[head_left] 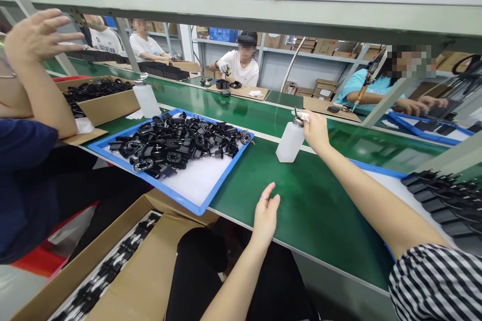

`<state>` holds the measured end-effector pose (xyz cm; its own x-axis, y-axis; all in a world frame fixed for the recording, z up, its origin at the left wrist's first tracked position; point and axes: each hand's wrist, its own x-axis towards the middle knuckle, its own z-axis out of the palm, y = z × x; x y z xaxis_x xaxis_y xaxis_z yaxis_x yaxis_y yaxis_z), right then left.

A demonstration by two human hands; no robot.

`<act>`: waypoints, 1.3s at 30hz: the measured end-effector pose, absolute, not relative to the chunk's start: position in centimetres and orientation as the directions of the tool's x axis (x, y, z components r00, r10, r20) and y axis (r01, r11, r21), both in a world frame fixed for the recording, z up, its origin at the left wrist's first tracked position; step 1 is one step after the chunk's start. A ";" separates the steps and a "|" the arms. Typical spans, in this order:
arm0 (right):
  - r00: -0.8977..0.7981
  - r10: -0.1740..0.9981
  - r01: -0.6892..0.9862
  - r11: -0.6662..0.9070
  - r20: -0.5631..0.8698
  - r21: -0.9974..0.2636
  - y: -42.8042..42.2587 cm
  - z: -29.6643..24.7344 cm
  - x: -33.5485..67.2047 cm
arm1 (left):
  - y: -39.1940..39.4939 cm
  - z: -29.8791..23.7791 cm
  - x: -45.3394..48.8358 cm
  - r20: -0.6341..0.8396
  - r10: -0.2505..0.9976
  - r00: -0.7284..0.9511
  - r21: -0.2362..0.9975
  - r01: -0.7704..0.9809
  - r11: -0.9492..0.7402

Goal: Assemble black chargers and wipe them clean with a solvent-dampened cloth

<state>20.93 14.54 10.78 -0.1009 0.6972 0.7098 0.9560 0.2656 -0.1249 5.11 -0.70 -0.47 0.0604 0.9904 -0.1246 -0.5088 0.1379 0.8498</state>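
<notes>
At the top of a white pump bottle (289, 144) is my right hand (317, 131), its fingers closed on a small white wipe (302, 116) that touches the metal cap. The bottle stands slightly tilted in view on the green worktop (259, 180). My left hand (265, 214) hovers by the table's near edge, thumb and forefinger apart, with nothing in it. To its left, a blue-rimmed tray (216, 193) holds a heap of black plastic parts with plugs (176, 143). Several black adapters (444, 195) stand in rows on another tray at right.
A co-worker's raised hand (39, 37) is at left, near a second bottle (146, 99) and a cardboard box (109, 108) of black parts. Another open carton (139, 261) sits below the table edge. A shelf beam (241, 2) crosses above; other people work opposite.
</notes>
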 end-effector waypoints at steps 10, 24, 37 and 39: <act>-0.173 0.755 0.972 0.234 0.632 -0.013 14.6 11.2 20.9 | -1.0 -0.4 5.2 -0.076 0.994 0.075 0.913 -0.397 0.100; -0.162 0.702 0.965 0.259 0.693 -0.037 14.4 10.5 21.3 | -1.0 -0.1 5.2 -0.049 0.998 0.048 0.924 -0.377 0.064; 0.056 0.706 0.855 0.331 0.706 -0.399 15.4 10.7 22.3 | -1.1 0.2 5.1 -0.052 0.997 0.065 0.944 -0.322 0.070; 0.072 0.707 0.847 0.329 0.704 -0.417 15.3 10.5 22.3 | -1.1 0.1 5.1 -0.047 0.997 0.062 0.945 -0.321 0.065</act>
<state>22.30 15.30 10.46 0.0719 0.7067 0.7038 0.8475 0.3288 -0.4167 5.12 -1.11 0.14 0.0622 0.9969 -0.0474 -0.3212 0.0650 0.9448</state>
